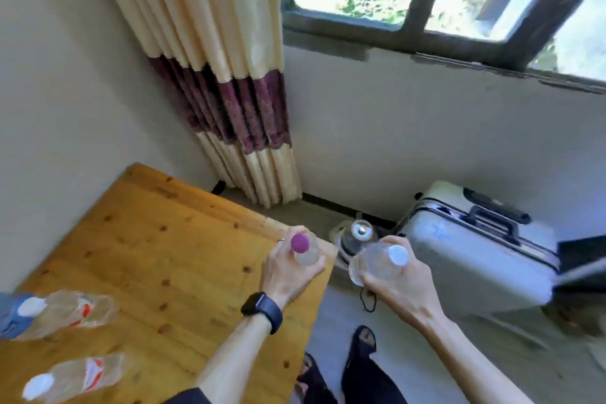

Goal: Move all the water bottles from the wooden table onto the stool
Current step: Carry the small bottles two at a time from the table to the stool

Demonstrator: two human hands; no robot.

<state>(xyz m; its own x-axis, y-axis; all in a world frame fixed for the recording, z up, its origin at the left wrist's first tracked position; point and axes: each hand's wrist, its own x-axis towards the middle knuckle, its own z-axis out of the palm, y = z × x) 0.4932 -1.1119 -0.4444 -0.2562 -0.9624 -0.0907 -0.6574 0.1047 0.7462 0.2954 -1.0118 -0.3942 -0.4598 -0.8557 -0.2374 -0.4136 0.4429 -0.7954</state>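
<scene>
Your L hand [288, 269] is curled tight round the purple-cap bottle [306, 251], over the 3 o'clock edge of the wooden table [164, 239]. Your R hand [398, 284] grips the white-cap bottle [377, 264] off the table, at 3 o'clock from the L, w/ a grey suitcase [475, 259] at its 2 o'clock. On the table at 8 o'clock, blurred: upper red-label bottle [75, 311] and lower red-label bottle [72, 377].
</scene>
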